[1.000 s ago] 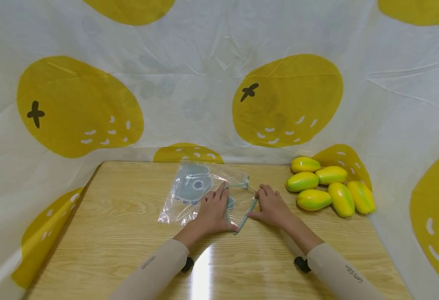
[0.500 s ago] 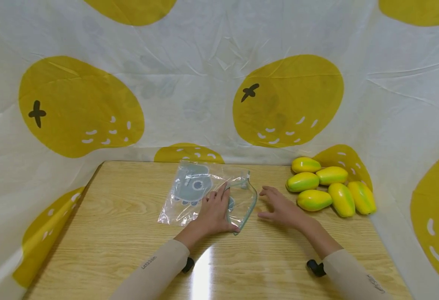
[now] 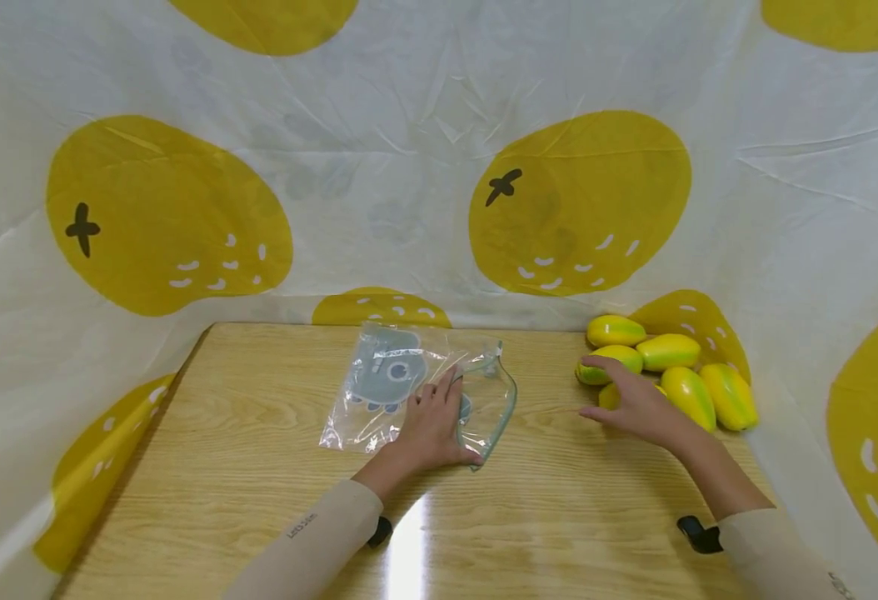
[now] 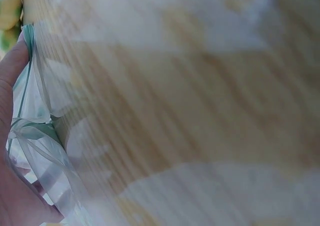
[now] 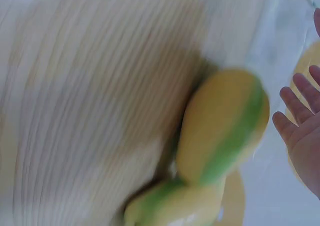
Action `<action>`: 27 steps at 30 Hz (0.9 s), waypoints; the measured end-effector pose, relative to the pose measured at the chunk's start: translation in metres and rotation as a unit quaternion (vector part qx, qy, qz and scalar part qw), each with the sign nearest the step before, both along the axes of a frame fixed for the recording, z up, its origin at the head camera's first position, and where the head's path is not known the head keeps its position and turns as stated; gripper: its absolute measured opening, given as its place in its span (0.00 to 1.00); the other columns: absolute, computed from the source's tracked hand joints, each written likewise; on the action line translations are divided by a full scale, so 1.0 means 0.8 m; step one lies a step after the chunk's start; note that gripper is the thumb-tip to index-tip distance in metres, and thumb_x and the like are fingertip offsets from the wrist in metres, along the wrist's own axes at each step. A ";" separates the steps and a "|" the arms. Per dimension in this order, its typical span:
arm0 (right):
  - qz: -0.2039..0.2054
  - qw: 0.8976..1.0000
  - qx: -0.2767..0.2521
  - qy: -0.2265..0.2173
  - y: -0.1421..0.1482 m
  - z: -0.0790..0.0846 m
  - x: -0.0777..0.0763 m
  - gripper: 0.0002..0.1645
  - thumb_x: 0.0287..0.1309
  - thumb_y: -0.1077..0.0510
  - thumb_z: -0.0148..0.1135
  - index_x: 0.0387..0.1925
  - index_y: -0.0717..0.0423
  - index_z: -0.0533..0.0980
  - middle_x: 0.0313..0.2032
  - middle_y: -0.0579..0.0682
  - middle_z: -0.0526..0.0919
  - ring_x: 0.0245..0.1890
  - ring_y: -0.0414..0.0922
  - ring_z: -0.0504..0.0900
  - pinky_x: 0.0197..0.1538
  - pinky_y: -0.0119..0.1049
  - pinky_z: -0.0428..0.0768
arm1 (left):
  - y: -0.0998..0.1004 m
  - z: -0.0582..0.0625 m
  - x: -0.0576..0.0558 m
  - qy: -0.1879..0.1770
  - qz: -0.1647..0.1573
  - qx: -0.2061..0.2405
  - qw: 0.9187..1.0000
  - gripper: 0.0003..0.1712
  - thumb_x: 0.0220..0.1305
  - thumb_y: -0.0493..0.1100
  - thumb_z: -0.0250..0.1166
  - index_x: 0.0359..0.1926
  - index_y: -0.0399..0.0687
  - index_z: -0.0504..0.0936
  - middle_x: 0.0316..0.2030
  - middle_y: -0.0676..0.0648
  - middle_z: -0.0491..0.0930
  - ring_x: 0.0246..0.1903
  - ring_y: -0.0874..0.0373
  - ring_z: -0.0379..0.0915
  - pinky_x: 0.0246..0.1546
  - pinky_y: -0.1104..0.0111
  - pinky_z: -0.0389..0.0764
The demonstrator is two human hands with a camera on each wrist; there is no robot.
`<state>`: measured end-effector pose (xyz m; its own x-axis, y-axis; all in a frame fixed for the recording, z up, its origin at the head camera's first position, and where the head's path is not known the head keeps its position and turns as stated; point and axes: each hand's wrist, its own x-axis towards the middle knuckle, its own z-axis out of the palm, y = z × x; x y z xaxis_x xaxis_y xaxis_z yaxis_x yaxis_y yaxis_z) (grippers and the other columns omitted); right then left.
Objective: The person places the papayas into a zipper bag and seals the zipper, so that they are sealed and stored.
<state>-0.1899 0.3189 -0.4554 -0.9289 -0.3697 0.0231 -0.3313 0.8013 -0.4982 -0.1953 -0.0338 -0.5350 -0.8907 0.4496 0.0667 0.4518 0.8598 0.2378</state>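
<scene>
A clear plastic zip bag (image 3: 390, 367) with a blue-grey cartoon print and a green-edged mouth lies flat at the table's centre. My left hand (image 3: 431, 421) rests on it, thumb and fingers spread wide along the mouth. In the left wrist view the thumb (image 4: 12, 63) presses at the green edging. My right hand (image 3: 641, 404) is over by several yellow-green, papaya-like fruits (image 3: 690, 396), fingers parted from the thumb and holding nothing. It partly hides the front-left fruit. The right wrist view shows two fruits (image 5: 220, 126) beside the hand's spread fingers.
The fruits sit clustered at the back right of the wooden table (image 3: 281, 467), close to its right edge. A white cloth (image 3: 379, 200) printed with large yellow fruits hangs behind and along both sides.
My right hand has let go of the bag's mouth and moved right to the fruits. The mouth's right edge has relaxed into a curve. My left hand stays on the bag.
</scene>
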 end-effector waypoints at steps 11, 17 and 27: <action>-0.002 0.996 0.083 0.029 0.066 0.008 0.002 0.47 0.52 0.44 0.80 0.66 0.64 0.72 0.64 0.68 0.76 0.64 0.69 0.72 0.62 0.68 0.71 | -0.001 -0.003 0.001 0.005 0.001 -0.001 1.000 0.85 0.30 0.83 0.76 0.82 0.44 0.51 0.83 0.45 0.46 0.66 0.43 0.66 0.58 0.47 0.74; 0.010 0.992 0.120 0.034 0.082 -0.001 0.000 0.48 0.48 0.48 0.83 0.66 0.65 0.72 0.63 0.72 0.74 0.62 0.71 0.72 0.60 0.69 0.73 | 0.000 -0.003 0.000 0.009 0.005 -0.003 1.000 0.85 0.30 0.83 0.77 0.82 0.44 0.50 0.82 0.45 0.47 0.66 0.44 0.66 0.57 0.47 0.74; 0.016 0.987 0.149 0.058 0.092 -0.026 -0.005 0.47 0.45 0.54 0.84 0.64 0.66 0.72 0.60 0.73 0.74 0.59 0.71 0.73 0.59 0.68 0.73 | 0.001 -0.003 0.001 0.011 0.006 -0.012 1.000 0.85 0.30 0.83 0.76 0.82 0.45 0.50 0.83 0.46 0.47 0.66 0.44 0.66 0.56 0.49 0.73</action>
